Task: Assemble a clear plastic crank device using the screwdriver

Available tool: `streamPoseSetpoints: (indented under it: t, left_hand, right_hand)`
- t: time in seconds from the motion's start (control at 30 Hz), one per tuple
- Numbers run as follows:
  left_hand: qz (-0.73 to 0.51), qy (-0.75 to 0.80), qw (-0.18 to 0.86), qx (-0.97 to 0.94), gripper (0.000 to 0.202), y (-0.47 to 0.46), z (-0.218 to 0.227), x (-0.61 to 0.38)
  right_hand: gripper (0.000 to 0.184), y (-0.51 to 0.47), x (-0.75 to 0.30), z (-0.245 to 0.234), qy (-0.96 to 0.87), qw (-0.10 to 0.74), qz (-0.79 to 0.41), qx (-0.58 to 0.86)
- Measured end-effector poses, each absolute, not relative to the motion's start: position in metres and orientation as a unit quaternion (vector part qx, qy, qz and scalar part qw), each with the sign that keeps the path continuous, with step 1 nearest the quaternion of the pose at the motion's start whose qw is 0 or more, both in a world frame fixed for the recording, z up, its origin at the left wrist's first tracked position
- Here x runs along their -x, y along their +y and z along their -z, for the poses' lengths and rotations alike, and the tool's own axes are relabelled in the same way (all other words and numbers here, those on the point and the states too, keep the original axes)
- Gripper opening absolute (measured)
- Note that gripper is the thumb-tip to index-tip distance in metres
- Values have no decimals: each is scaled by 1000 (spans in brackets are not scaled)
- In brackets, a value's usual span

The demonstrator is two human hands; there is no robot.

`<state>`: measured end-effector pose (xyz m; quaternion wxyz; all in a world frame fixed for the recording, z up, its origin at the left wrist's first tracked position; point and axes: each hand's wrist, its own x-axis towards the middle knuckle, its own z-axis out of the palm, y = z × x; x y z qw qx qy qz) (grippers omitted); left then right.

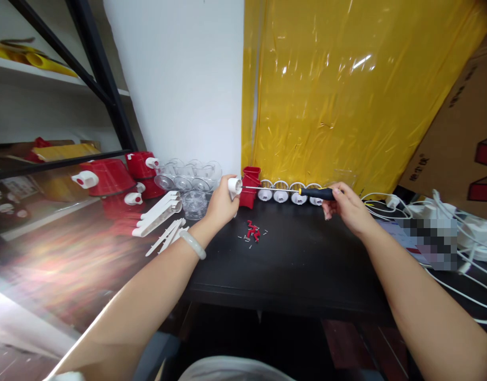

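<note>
My left hand [222,203] is closed around a small white round plastic part [234,186], held above the black table [299,264]. My right hand [344,206] grips the black handle of a screwdriver [307,192]. Its thin metal shaft runs level to the left, and the tip meets the white part. Just below and between my hands, small red plastic pieces [252,231] and several tiny screws lie scattered on the table. A pale bangle [192,244] circles my left wrist.
At the back stand a red cup-like piece [249,186] and a row of white round parts [287,192]. Clear plastic bowls [190,177], red lids [106,177] and white strips [160,214] lie to the left. White cables [438,222] lie right, yellow film [346,90] behind.
</note>
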<state>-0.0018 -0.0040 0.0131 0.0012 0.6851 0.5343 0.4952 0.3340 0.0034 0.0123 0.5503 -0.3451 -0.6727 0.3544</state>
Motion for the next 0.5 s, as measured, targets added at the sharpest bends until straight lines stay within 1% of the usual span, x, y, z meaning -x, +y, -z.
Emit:
streamPoseSetpoints:
  t: [0.33,0.43,0.5]
  left_hand:
    - [-495,535,1,-685,52,-4,-12,2]
    - [-493,534,2,-687,52,-4,-13,1]
    - [-495,531,1,-688,52,-4,-13,1]
  right_hand:
    - [46,7,-337,-10,-690,541,-304,373]
    - [45,6,-337,-10,-672,543,-329,380]
    - [40,4,-336,-11,-660,546,-361,369]
